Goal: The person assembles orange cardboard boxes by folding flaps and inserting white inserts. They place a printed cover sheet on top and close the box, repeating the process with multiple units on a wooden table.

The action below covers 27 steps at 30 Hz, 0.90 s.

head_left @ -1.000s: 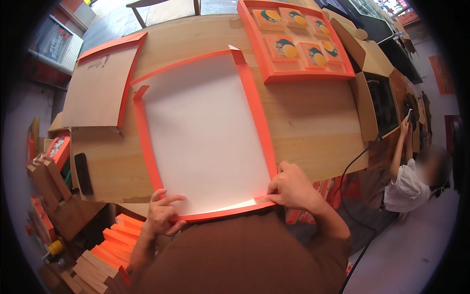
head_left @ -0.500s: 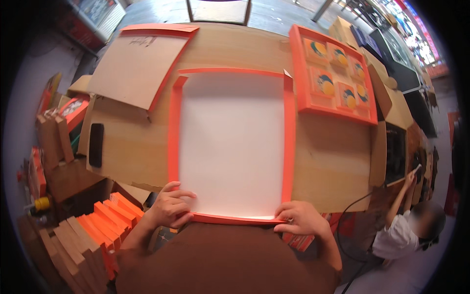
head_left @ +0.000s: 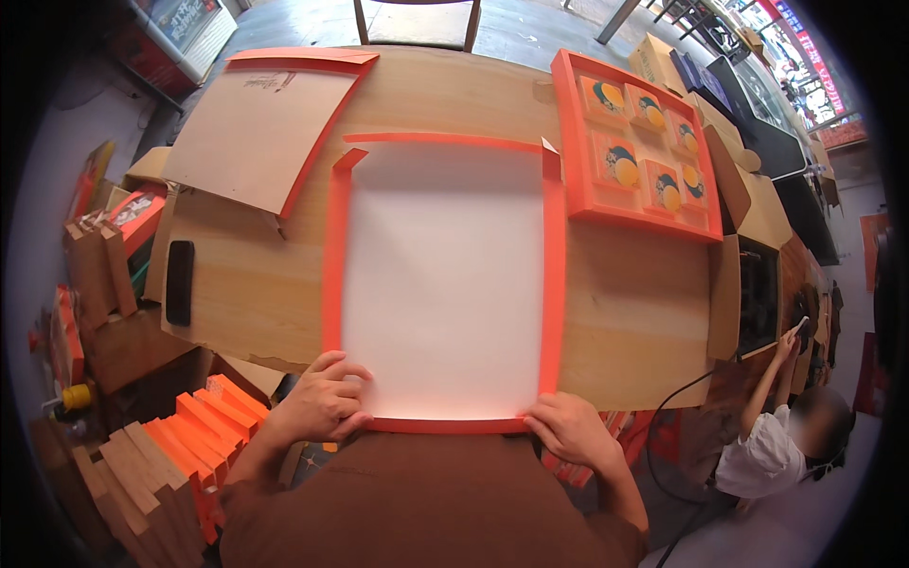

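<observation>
In front of me on the table lies a shallow cardboard box tray (head_left: 445, 275), white inside with folded orange-red walls. Its near wall is close against my brown shirt. My left hand (head_left: 327, 398) grips the near left corner, its fingers curled over the wall and the thumb low at the front edge. At the near right corner, my right hand (head_left: 573, 428) pinches the wall with its fingers drawn together. The undersides of both grips are hidden. At the far corners the folds stand loose: a gap shows at the left one, and a pale tab sticks up at the right one.
An orange box with several small decorated packs (head_left: 639, 142) stands far right. A flattened orange-edged box piece (head_left: 256, 133) lies far left, above a black phone (head_left: 180, 282). Orange folded card strips (head_left: 204, 426) fill a carton at lower left. Another person (head_left: 772, 445) is at right.
My right hand's fingers have closed together on the near right corner, where finger and thumb were spread before. The left hand keeps its place. The whole view has shifted slightly.
</observation>
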{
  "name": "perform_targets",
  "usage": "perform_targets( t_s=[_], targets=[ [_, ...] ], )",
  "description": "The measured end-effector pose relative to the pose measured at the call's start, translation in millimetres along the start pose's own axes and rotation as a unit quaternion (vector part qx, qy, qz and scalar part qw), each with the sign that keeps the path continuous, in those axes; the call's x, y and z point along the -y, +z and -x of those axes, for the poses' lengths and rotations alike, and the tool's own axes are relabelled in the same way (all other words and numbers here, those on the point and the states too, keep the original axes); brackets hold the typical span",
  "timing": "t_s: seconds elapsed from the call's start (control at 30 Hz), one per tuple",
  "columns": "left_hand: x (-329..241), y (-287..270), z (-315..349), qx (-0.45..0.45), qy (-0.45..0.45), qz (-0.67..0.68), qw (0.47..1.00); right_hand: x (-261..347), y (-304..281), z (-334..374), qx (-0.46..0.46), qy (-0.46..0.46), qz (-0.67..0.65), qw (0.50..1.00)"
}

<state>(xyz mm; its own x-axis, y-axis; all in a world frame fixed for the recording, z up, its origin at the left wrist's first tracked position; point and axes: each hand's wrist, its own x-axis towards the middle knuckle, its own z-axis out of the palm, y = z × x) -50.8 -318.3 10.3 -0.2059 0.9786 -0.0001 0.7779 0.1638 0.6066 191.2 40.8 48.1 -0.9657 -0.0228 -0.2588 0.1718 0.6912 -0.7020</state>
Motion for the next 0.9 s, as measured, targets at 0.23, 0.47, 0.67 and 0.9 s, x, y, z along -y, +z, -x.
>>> perform_targets(
  t_s=[0.23, 0.47, 0.67, 0.9],
  targets=[
    [-7, 0, -5, 0.017, -0.028, -0.020, 0.999, 2, 12, -1, -0.011, 0.034, 0.079, 0.996],
    [-20, 15, -10, -0.029, -0.082, -0.048, 0.995, 8, 22, -5, -0.081, 0.111, 0.033, 0.990],
    [-26, 12, -12, -0.007, -0.094, -0.067, 0.993, 8, 25, -3, -0.061, 0.088, 0.078, 0.991],
    [-36, 26, -20, -0.072, -0.131, -0.097, 0.984, 18, 30, -7, -0.043, 0.109, 0.163, 0.980]
  ],
)
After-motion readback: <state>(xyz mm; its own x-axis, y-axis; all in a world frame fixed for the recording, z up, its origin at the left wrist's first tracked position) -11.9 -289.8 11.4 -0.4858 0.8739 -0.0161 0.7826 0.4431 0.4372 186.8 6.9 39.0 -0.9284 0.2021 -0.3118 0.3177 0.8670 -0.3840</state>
